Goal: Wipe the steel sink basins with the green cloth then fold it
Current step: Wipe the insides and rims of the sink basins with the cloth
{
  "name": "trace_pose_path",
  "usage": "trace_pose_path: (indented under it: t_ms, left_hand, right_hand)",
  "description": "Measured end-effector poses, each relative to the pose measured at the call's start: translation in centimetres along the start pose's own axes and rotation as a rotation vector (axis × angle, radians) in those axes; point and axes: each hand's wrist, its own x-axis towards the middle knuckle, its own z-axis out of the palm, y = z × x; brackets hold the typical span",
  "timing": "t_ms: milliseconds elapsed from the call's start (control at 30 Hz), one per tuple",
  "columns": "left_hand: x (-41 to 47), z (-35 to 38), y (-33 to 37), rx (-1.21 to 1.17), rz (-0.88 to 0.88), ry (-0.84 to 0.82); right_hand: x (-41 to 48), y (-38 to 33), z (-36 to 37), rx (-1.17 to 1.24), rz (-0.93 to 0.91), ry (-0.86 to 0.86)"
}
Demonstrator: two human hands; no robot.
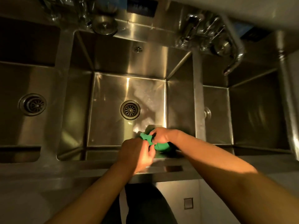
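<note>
1. While both hands are meeting above the near rim of the middle basin (pixel 105 126), the green cloth (pixel 159 147) is sitting bunched between them, at about 5 o'clock from that basin's drain (pixel 130 109).
2. The right hand (pixel 160 135) is gripping the crumpled bulk of the cloth from above, with its fingers curled round it. The left hand (pixel 137 152), at about 7 o'clock from the right one, is pinching a loose edge. Neither hand is wide.
3. I am judging that the person is searching for the corners, either to open the cloth for more wiping or to begin the fold. Which of the two, I cannot tell.
4. Pale wet streaks are showing on the middle basin floor at about 1 o'clock from the drain. The left basin (pixel 16 78) at 9 o'clock and the right basin (pixel 255 110) at 3 o'clock are lying too dark to read.
5. What could go wrong:
   - The cloth is looking wet and twisted, so the layers may be sticking together and a corner may be slipping out of the pinch.
   - The hands are working in the air over the basin, so a lost grip would be dropping the cloth onto the wet floor.
   - A fold started on a bunched cloth would be coming out lumpy and uneven.
</note>
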Motion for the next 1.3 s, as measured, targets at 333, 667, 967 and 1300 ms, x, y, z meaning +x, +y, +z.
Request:
trace_pose_path:
  t_ms: [333, 667, 967, 1300]
  left_hand:
    - [-0.1, 0.5, -0.3, 0.106, -0.007, -0.017]
    - [-1.1, -0.3, -0.7, -0.066, 0.075, -0.066]
    - [-0.9, 0.0, -1.1, 0.007, 0.006, -0.156]
    - [-1.3, 0.4, -0.4, 0.028, -0.015, -0.05]
  right_hand:
    - [-16.8, 1.8, -0.3, 0.24, -0.094, 0.662]
    - [-21.4, 1.9, 11.8, 0.163, 0.047, 0.845]
    - [-19.7, 0.0, 12.2, 0.099, 0.123, 0.889]
    - [-16.9, 6.2, 12.5, -0.196, -0.355, 0.964]
